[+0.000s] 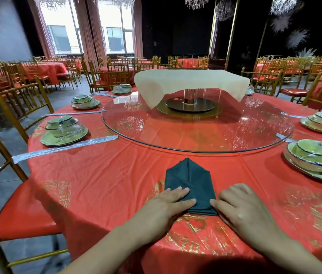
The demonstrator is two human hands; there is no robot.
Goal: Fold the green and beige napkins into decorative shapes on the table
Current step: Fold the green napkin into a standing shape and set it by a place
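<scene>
A dark green napkin lies folded on the red tablecloth near the front edge, its pointed top facing away from me. My left hand presses flat on the napkin's lower left part with straight fingers. My right hand lies flat beside the napkin's lower right corner, its fingertips touching the edge. A beige cloth is draped over a raised stand in the middle of the glass turntable.
Place settings of stacked bowls and plates stand at the left and right of the round table. Wrapped chopstick packets lie beside them. Gold chairs ring the table; a red seat is at my left.
</scene>
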